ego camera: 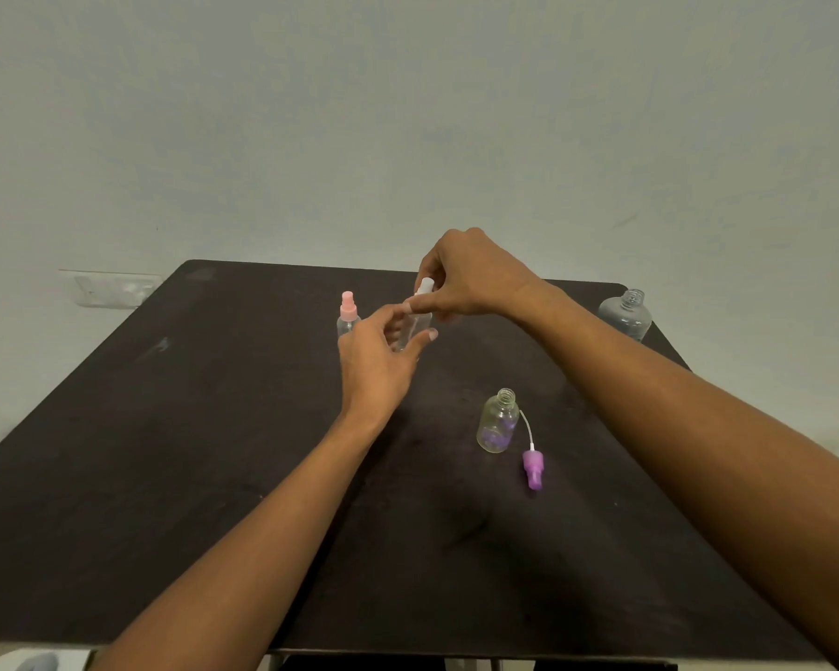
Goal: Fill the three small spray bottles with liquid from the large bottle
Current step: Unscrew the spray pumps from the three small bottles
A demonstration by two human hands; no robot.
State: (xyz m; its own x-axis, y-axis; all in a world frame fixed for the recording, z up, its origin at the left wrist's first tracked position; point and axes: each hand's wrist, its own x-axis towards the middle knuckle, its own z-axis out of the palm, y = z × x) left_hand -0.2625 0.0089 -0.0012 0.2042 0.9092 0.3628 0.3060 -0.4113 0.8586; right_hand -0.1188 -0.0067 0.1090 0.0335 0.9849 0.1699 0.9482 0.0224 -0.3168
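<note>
Your right hand (475, 278) is pinched on the white spray cap (426, 286) of the small clear plastic bottle (415, 326) standing near the middle of the far edge of the dark surface (165, 428). Your left hand (376, 360) is curled loosely around that bottle's body; whether its fingers (429, 335) actually press the plastic, you cannot tell from here. By the look of it you are unscrewing this cap.

Just to its left stands the small clear bottle with the pink spray cap (348, 319), still closed. Nearer you, right of centre, the small clear open-necked bottle (498, 421) stands upright, with its purple spray head and dip tube (533, 464) lying flat on the surface just beside it. The large clear uncapped bottle (624, 314) sits at the far right corner, close to the edge.

Watch these risks. If your left hand is not firm, the twist will spin or tip the light bottle into the pink-capped one next to it. Your right forearm passes near the large bottle, so a careless swing back could knock it off the corner. The loose purple head could also roll.
</note>
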